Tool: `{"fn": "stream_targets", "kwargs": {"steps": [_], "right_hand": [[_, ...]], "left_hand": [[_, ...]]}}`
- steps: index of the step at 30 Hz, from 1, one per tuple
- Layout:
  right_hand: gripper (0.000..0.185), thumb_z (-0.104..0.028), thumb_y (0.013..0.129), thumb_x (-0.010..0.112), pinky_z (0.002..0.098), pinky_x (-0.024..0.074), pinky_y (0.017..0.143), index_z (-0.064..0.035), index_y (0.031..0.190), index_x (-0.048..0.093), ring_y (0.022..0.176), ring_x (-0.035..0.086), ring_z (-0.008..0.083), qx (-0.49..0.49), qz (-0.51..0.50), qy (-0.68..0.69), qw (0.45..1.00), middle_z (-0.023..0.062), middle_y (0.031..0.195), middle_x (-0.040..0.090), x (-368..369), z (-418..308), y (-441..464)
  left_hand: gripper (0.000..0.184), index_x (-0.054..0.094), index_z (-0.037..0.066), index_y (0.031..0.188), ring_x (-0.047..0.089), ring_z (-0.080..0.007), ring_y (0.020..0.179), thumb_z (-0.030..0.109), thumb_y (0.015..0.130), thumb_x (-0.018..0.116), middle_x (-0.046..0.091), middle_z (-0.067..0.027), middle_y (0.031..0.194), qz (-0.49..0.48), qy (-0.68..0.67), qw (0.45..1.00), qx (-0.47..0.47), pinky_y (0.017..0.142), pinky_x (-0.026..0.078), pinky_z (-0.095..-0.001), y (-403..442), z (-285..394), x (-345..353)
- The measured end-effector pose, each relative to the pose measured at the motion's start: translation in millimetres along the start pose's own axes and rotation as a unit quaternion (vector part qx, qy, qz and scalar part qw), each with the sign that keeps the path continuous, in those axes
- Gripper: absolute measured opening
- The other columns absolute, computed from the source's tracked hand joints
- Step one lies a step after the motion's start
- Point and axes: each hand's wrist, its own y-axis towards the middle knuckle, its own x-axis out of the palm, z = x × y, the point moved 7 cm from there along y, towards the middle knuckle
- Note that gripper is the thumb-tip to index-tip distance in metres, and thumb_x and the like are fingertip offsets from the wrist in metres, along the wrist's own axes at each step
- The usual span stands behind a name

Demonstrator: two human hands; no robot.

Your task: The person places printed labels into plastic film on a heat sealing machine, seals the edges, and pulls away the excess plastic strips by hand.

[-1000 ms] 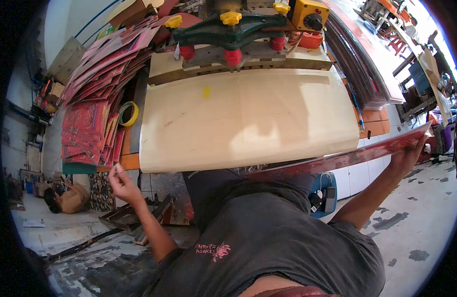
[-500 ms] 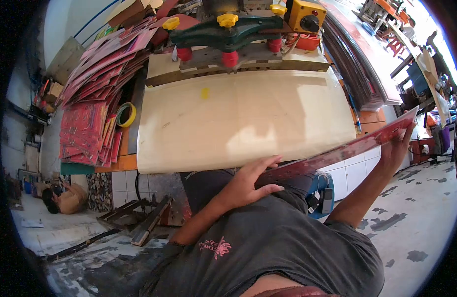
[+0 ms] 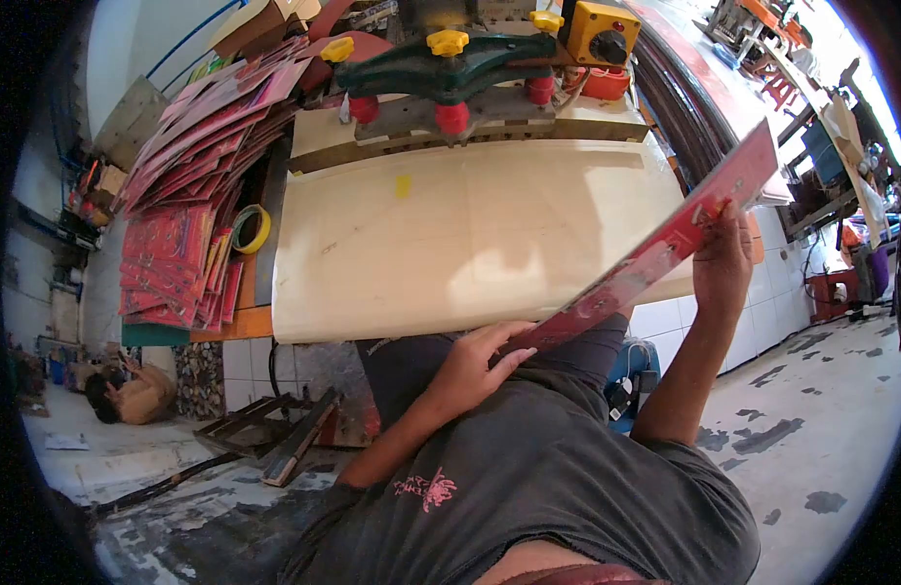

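A long red printed sheet (image 3: 655, 255), glossy with pale patterns, slants up to the right across the near right corner of the worktable. My right hand (image 3: 724, 268) grips it near its upper right end, fingertips showing on the printed face. Down at the lower left end, my left hand (image 3: 473, 369) has the sheet's end between thumb and fingers, close to my lap. Behind the sheet lies a cream covering (image 3: 421, 244) on the worktable. Whether it is one sheet or several together, I cannot tell.
A press with a green frame (image 3: 402, 68) and yellow knobs stands at the back, beside a yellow control box (image 3: 602, 34). Red printed sheets (image 3: 168, 258) are piled on the left, near a yellow tape roll (image 3: 251, 229). A person (image 3: 138, 390) sits low at far left.
The sheet's right end has swung up and inward to the left, showing more of its printed face. My right hand moved with it; my left hand shifted slightly left and closed round the end.
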Motion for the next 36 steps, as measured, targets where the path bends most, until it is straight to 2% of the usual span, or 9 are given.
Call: {"fn": "stream_targets", "kwargs": {"steps": [9,12,15,17,21,23,26,33,36], "right_hand": [[0.028,-0.022,0.103,0.058,0.0297,0.0513,0.092,0.0012,0.119,0.059,0.102,0.065,0.0131,0.037,-0.088,-0.056,0.994,0.0064,0.112,0.067,60,32,-8],[0.033,-0.02,0.099,0.065,0.0282,0.0507,0.089,0.0014,0.123,0.061,0.099,0.066,0.0123,0.048,-0.106,-0.109,0.987,0.0083,0.112,0.07,78,43,-17],[0.033,-0.018,0.097,0.067,0.0272,0.0518,0.085,0.0016,0.122,0.062,0.095,0.067,0.0121,0.085,-0.114,-0.115,0.983,0.0087,0.109,0.071,97,62,-30],[0.032,-0.016,0.096,0.068,0.0276,0.0524,0.085,0.0018,0.122,0.062,0.095,0.066,0.012,0.088,-0.131,-0.15,0.976,0.0087,0.11,0.071,106,71,-36],[0.03,-0.013,0.095,0.069,0.0276,0.0524,0.084,0.002,0.121,0.062,0.095,0.066,0.0113,0.105,-0.16,-0.126,0.973,0.0082,0.11,0.071,128,78,-48],[0.03,-0.012,0.095,0.069,0.0276,0.0524,0.084,0.0022,0.12,0.062,0.095,0.066,0.0109,0.11,-0.174,-0.126,0.971,0.0079,0.109,0.071,134,80,-54],[0.026,-0.011,0.093,0.071,0.0264,0.0525,0.082,0.0019,0.115,0.066,0.091,0.065,0.0093,0.172,-0.222,-0.148,0.948,0.006,0.103,0.073,146,91,-68],[0.023,-0.013,0.091,0.074,0.0274,0.0527,0.082,0.0012,0.109,0.069,0.091,0.065,0.0096,0.19,-0.253,-0.153,0.936,0.0051,0.099,0.073,164,113,-90],[0.024,-0.013,0.091,0.074,0.0267,0.053,0.081,0.0014,0.11,0.068,0.091,0.065,0.0087,0.198,-0.266,-0.137,0.934,0.0044,0.099,0.073,172,119,-97]], "left_hand": [[0.021,0.07,0.001,0.108,0.07,-0.0318,0.097,0.015,0.092,0.069,0.072,-0.0162,0.102,0.086,0.066,0.994,-0.006,0.084,0.053,-0.0361,-10,-15,-25],[0.019,0.071,0.002,0.105,0.071,-0.0313,0.091,0.016,0.093,0.068,0.072,-0.0158,0.098,0.114,0.077,0.99,0.022,0.079,0.053,-0.0366,-16,-16,-33],[0.019,0.071,0.003,0.105,0.07,-0.0313,0.084,0.018,0.093,0.068,0.072,-0.0161,0.095,0.108,0.075,0.991,-0.025,0.073,0.052,-0.0364,-21,-19,-38],[0.017,0.073,0.003,0.099,0.065,-0.0194,0.069,0.019,0.092,0.071,0.073,-0.0109,0.084,0.143,0.072,0.987,-0.019,0.065,0.049,-0.0308,-24,-19,-44],[0.016,0.074,0.004,0.098,0.065,-0.0184,0.067,0.018,0.091,0.072,0.072,-0.011,0.081,0.142,0.09,0.985,-0.038,0.064,0.049,-0.0309,-31,-24,-50],[0.019,0.072,0.002,0.099,0.061,-0.0139,0.061,0.02,0.093,0.07,0.068,-0.0117,0.075,0.149,0.119,0.981,-0.03,0.06,0.047,-0.0292,-36,-19,-56],[0.016,0.073,0.002,0.097,0.064,-0.014,0.063,0.016,0.092,0.072,0.069,-0.0121,0.075,0.199,0.098,0.975,-0.004,0.061,0.049,-0.028,-42,-13,-68],[0.014,0.073,-0.001,0.094,0.068,-0.0115,0.072,0.011,0.09,0.074,0.073,-0.0085,0.081,0.264,0.063,0.962,0.02,0.066,0.051,-0.0256,-50,-2,-95],[0.01,0.073,-0.002,0.09,0.068,-0.0129,0.081,0.008,0.089,0.073,0.074,-0.0079,0.086,0.279,0.042,0.959,-0.026,0.077,0.053,-0.0282,-53,-3,-105]]}}
